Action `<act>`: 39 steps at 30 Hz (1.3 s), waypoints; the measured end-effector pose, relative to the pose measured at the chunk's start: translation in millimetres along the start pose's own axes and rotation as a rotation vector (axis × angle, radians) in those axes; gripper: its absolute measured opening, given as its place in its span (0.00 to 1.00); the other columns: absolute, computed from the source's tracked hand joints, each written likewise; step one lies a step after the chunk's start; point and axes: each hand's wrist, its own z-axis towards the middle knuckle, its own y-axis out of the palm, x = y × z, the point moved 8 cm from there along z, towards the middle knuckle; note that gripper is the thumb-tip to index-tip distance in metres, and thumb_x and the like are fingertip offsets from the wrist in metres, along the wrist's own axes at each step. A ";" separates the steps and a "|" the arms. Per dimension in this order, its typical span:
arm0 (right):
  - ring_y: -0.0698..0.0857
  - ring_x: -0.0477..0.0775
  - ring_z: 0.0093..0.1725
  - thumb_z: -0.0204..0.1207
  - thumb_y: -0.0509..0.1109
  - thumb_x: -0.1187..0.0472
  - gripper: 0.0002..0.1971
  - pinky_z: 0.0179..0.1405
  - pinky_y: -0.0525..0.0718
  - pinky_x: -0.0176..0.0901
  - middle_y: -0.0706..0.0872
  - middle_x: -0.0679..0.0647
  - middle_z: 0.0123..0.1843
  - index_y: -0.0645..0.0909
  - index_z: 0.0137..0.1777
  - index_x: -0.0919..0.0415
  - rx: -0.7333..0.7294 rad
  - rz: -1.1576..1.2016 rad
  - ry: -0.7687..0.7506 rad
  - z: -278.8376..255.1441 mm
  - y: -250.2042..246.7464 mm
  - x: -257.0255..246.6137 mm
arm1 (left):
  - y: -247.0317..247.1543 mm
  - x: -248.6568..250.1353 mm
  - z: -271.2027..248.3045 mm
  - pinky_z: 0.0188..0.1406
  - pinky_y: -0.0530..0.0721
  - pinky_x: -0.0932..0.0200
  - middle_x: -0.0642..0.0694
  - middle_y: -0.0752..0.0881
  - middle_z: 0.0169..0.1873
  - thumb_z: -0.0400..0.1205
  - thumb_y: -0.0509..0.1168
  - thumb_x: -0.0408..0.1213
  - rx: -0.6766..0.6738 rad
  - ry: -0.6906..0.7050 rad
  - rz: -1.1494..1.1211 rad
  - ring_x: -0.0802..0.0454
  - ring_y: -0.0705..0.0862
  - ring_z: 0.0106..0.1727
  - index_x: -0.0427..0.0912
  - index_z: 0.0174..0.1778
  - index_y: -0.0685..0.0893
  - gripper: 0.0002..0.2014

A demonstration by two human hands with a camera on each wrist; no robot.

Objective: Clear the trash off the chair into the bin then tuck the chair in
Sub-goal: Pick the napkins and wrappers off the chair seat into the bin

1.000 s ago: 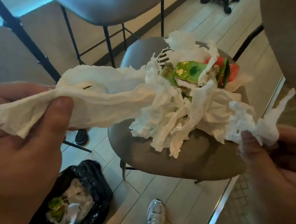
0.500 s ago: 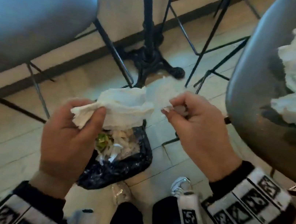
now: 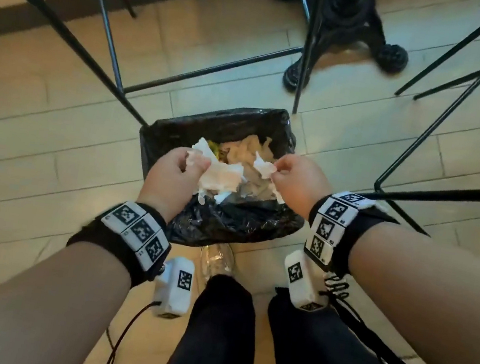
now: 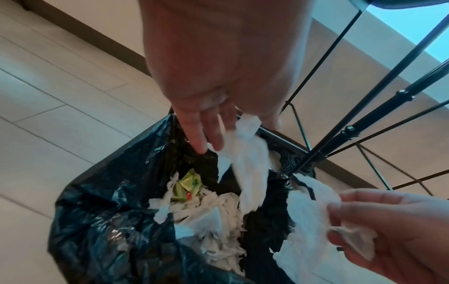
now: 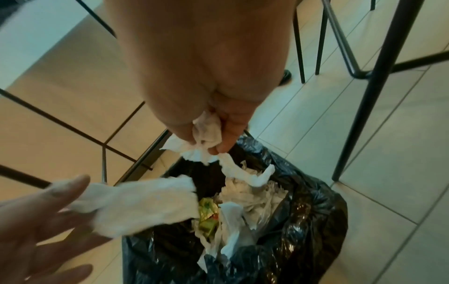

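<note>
The black-lined bin (image 3: pixel 177 132) stands on the floor in front of my feet, with crumpled tissues and a green wrapper (image 4: pixel 187 184) inside. My left hand (image 3: pixel 201 160) hovers over its left side. Its fingers are straight in the wrist views, and a large white tissue (image 4: pixel 248 163) hangs blurred from their tips. My right hand (image 3: pixel 278 169) is over the bin's right side and pinches a smaller tissue scrap (image 5: pixel 206 132) between thumb and fingers. The chair seat and the trash left on it are out of view.
Thin black chair legs (image 3: pixel 427 132) stand to the right of the bin and stool legs (image 3: pixel 107 37) to the left. A heavy black table base (image 3: pixel 349 26) is behind it. My shoes and legs (image 3: pixel 221 319) are just below the bin.
The view has dropped from the chair seat to the floor. Both hands have carried their tissues down over the bin, and the left hand's fingers have straightened around its tissue.
</note>
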 end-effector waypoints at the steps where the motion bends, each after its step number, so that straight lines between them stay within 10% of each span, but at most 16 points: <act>1: 0.86 0.57 0.55 0.81 0.66 0.56 0.16 0.56 0.86 0.51 0.85 0.55 0.63 0.80 0.68 0.52 -0.040 -0.004 -0.009 2.9 11.2 1.2 | 6.6 -11.2 2.2 0.65 0.79 0.55 0.53 0.85 0.66 0.85 0.63 0.56 -0.055 -0.032 0.009 0.50 0.82 0.70 0.54 0.70 0.81 0.19; 4: 0.64 0.64 0.82 0.81 0.66 0.48 0.35 0.80 0.67 0.63 0.61 0.57 0.85 0.56 0.85 0.47 -0.125 -0.168 -0.034 4.1 35.8 7.0 | 8.7 -34.2 1.4 0.81 0.67 0.50 0.52 0.73 0.80 0.82 0.59 0.66 -0.117 -0.082 -0.022 0.53 0.71 0.80 0.56 0.83 0.68 0.34; 7: 0.49 0.61 0.87 0.81 0.61 0.41 0.39 0.81 0.58 0.70 0.46 0.52 0.89 0.46 0.87 0.46 -0.107 -0.260 0.016 -7.5 36.7 21.0 | -8.7 -42.1 -7.0 0.82 0.67 0.47 0.51 0.74 0.80 0.85 0.57 0.63 -0.088 -0.087 -0.003 0.51 0.71 0.80 0.52 0.84 0.69 0.32; 14: 0.64 0.54 0.83 0.82 0.65 0.50 0.28 0.80 0.64 0.48 0.56 0.50 0.87 0.65 0.82 0.48 -0.086 0.008 0.047 -74.3 -7.9 13.3 | -28.4 10.3 -42.6 0.58 0.85 0.50 0.57 0.88 0.48 0.87 0.61 0.48 -0.214 0.021 0.112 0.55 0.86 0.52 0.54 0.56 0.87 0.10; 19: 0.74 0.31 0.65 0.83 0.64 0.56 0.15 0.60 0.71 0.24 0.73 0.35 0.69 0.78 0.68 0.43 0.042 0.265 -0.062 -158.3 -93.2 -15.6 | -13.9 128.2 -69.1 0.40 0.79 0.63 0.57 0.88 0.40 0.86 0.64 0.45 -0.341 0.287 0.253 0.61 0.85 0.41 0.57 0.50 0.86 0.06; 23: 0.78 0.33 0.61 0.81 0.65 0.58 0.11 0.58 0.77 0.29 0.78 0.33 0.56 0.83 0.56 0.40 0.267 0.361 -0.155 -240.7 -189.6 -16.8 | 15.4 258.2 -111.8 0.28 0.78 0.71 0.56 0.89 0.32 0.85 0.67 0.42 -0.437 0.502 0.278 0.63 0.84 0.30 0.57 0.46 0.88 0.06; 28: 0.84 0.42 0.54 0.78 0.64 0.63 0.10 0.53 0.77 0.28 0.83 0.39 0.47 0.86 0.50 0.51 0.709 0.444 -0.212 -352.7 -295.5 21.4 | 64.7 391.5 -204.9 0.42 0.85 0.57 0.68 0.87 0.44 0.81 0.68 0.49 -0.533 0.836 0.320 0.66 0.86 0.43 0.63 0.46 0.87 0.03; 31: 0.85 0.45 0.52 0.78 0.63 0.63 0.10 0.50 0.79 0.30 0.83 0.39 0.46 0.85 0.48 0.50 0.926 0.449 -0.204 -388.0 -325.8 45.5 | 76.0 438.0 -258.8 0.39 0.81 0.65 0.67 0.84 0.47 0.78 0.69 0.50 -0.550 0.995 0.299 0.65 0.83 0.46 0.63 0.42 0.85 0.01; 35: 0.83 0.41 0.50 0.76 0.67 0.69 0.13 0.48 0.76 0.24 0.83 0.43 0.48 0.82 0.51 0.48 1.156 0.379 -0.115 -423.2 -352.7 97.5 | 114.6 476.1 -311.0 0.49 0.74 0.74 0.68 0.76 0.52 0.76 0.67 0.58 -0.471 1.231 0.408 0.65 0.78 0.49 0.60 0.56 0.82 0.15; 39: 0.78 0.33 0.53 0.75 0.72 0.67 0.16 0.51 0.73 0.18 0.78 0.46 0.56 0.80 0.60 0.49 1.262 0.354 0.046 -433.0 -372.2 143.6 | 144.6 491.0 -325.8 0.64 0.69 0.58 0.52 0.74 0.64 0.74 0.70 0.59 -0.297 1.326 0.480 0.60 0.70 0.61 0.54 0.67 0.77 0.27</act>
